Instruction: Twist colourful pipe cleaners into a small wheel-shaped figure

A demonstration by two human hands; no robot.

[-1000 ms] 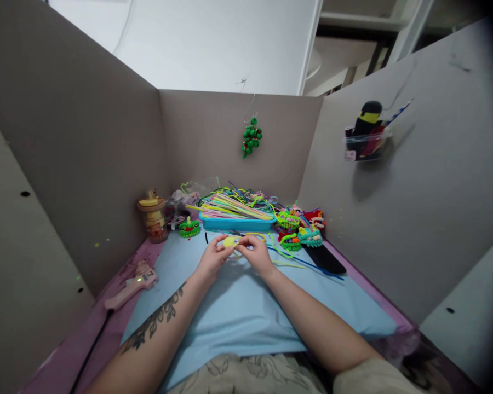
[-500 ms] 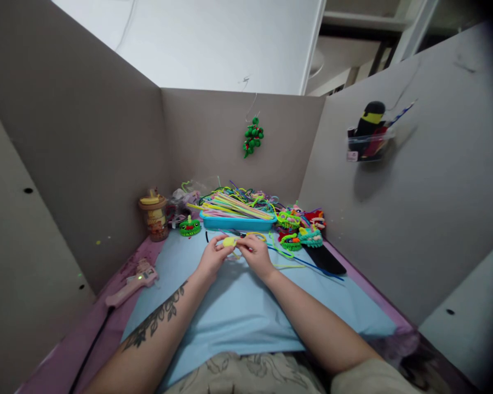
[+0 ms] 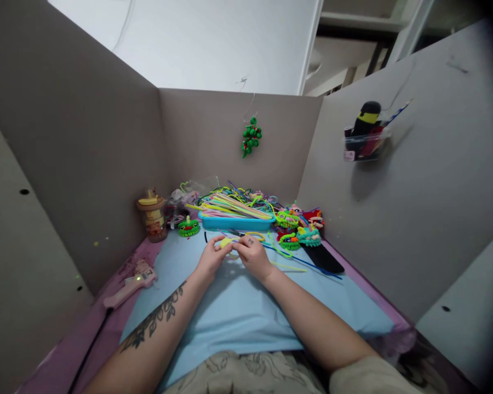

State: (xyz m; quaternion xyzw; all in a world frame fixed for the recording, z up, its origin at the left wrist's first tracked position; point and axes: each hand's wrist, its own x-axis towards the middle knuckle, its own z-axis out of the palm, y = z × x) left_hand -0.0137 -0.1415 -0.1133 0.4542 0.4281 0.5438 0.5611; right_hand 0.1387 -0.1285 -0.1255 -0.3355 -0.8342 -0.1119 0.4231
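The left hand (image 3: pixel 212 257) grips a yellow piece (image 3: pixel 225 242) between both hands — the right hand (image 3: pixel 254 257) seemingly pinching its right end.

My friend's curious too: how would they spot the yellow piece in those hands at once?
Start with the light blue sheet in the gray booth. Near its far side, the left hand pinches the yellow piece beside the right hand. Unlike the long yellow pipe cleaners in the blue tray behind, it's compact and held.
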